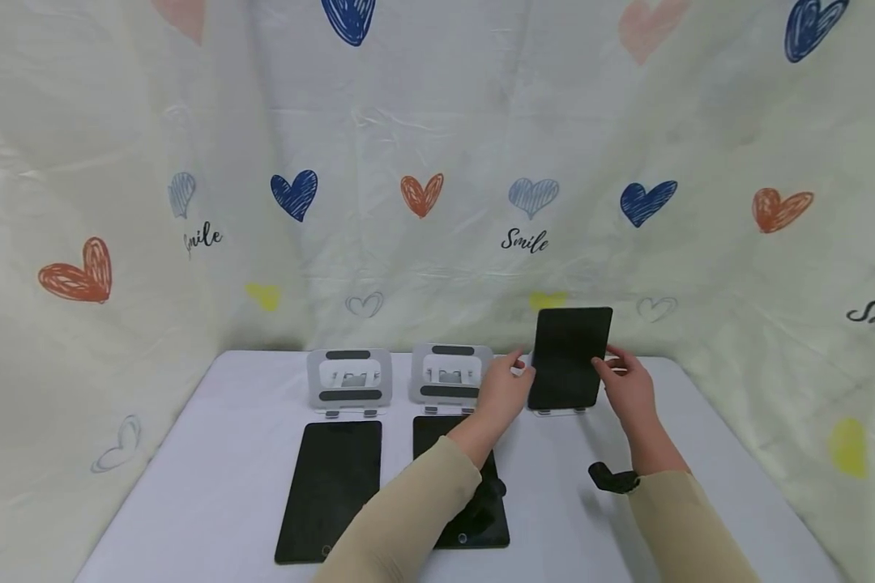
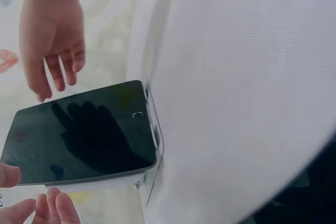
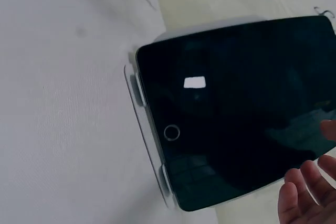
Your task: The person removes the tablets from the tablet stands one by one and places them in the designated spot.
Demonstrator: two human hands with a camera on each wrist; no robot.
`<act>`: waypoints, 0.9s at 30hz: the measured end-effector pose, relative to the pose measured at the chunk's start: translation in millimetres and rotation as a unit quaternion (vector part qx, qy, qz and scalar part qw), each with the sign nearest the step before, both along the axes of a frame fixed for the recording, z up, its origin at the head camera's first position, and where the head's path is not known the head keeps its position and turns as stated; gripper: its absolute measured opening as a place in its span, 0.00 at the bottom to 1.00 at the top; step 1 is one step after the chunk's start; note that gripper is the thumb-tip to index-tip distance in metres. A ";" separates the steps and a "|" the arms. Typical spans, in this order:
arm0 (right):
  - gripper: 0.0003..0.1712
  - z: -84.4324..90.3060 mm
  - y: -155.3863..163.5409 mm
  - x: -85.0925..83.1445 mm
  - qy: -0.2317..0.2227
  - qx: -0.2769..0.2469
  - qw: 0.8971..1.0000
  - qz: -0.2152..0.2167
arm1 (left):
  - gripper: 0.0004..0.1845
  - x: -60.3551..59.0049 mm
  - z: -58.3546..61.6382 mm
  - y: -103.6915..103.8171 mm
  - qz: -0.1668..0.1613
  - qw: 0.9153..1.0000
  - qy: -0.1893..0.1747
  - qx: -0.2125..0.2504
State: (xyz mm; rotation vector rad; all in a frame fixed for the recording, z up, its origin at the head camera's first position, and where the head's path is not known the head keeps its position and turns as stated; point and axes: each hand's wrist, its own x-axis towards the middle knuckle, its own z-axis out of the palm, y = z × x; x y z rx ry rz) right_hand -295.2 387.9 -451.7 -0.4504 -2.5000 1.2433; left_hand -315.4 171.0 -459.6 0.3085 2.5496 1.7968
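Note:
A black tablet (image 1: 572,356) with a round button leans upright on a stand (image 3: 210,30), mostly hidden behind it; its lower edge sits against the stand's small front stops. My left hand (image 1: 505,390) is beside the tablet's left edge, thumb and fingers parted. At the right edge, my right hand (image 1: 629,393) has its thumb in front of the screen and its fingers loosely spread; whether the thumb touches cannot be told. Neither hand visibly grips the tablet. In the left wrist view, the right hand (image 2: 55,40) hangs with extended fingers beside the tablet.
Two similar white stands, a left one (image 1: 350,379) and a middle one (image 1: 448,374), have dark pads. Before them lie a left tablet (image 1: 331,486) and a middle tablet (image 1: 474,526), partly under my left sleeve. A heart-patterned curtain (image 1: 437,121) hangs behind the white table (image 1: 189,494).

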 end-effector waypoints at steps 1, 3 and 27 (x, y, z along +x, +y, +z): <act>0.35 -1.3 1.1 -2.4 0.000 -0.001 1.000 -0.002 | 0.24 -1.6 0.6 1.4 0.001 1.000 0.003 0.002; 0.36 -3.3 2.5 -6.2 0.002 0.001 1.000 -0.004 | 0.25 -4.4 1.7 4.0 0.005 1.000 0.009 0.002; 0.29 -15.5 23.0 -15.4 0.050 0.035 0.998 0.028 | 0.22 -10.9 -2.8 20.0 0.025 0.998 0.055 -0.010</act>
